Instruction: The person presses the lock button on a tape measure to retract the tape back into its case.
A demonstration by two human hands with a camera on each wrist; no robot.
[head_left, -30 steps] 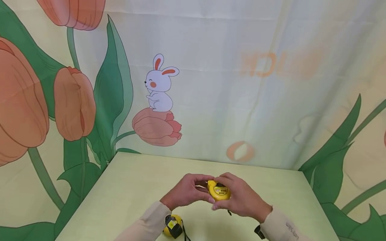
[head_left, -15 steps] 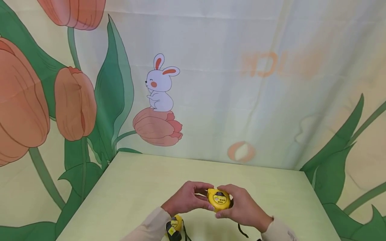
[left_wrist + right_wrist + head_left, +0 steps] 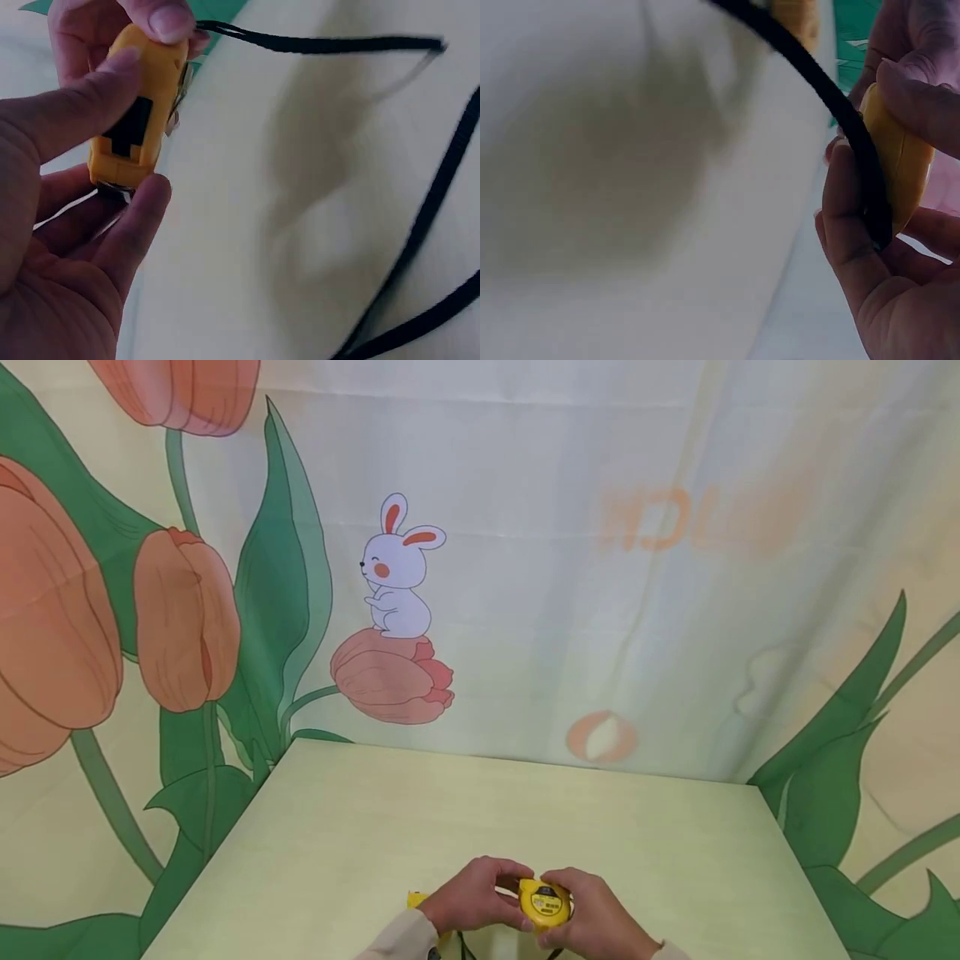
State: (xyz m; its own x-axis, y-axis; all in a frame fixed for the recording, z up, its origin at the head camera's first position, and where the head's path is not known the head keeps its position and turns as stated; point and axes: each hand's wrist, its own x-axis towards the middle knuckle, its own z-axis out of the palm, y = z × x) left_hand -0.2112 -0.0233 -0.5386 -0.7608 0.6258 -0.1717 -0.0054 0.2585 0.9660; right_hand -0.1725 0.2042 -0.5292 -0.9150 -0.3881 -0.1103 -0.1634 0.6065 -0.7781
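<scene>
Both hands hold a yellow tape measure (image 3: 546, 904) up between them, its labelled face towards the head camera. My left hand (image 3: 474, 897) pinches its left side, thumb below and fingers above. On the right side, my right hand (image 3: 596, 917) grips it between thumb and fingers. In the left wrist view the left thumb presses near a black slider on the yellow case (image 3: 156, 97). A black wrist strap (image 3: 810, 67) hangs from the case in the right wrist view. A second yellow tape measure (image 3: 416, 900) lies on the table, mostly hidden behind the left hand and sleeve.
The pale green table (image 3: 360, 810) reaches back to a hanging cloth (image 3: 510, 635) printed with tulips and a rabbit. Another black strap (image 3: 435, 202) lies on the tabletop in the left wrist view.
Both hands have moved down towards the near side of the table, carrying the tape measure, its face turned more towards the head camera. The left hand now covers more of the second tape measure.
</scene>
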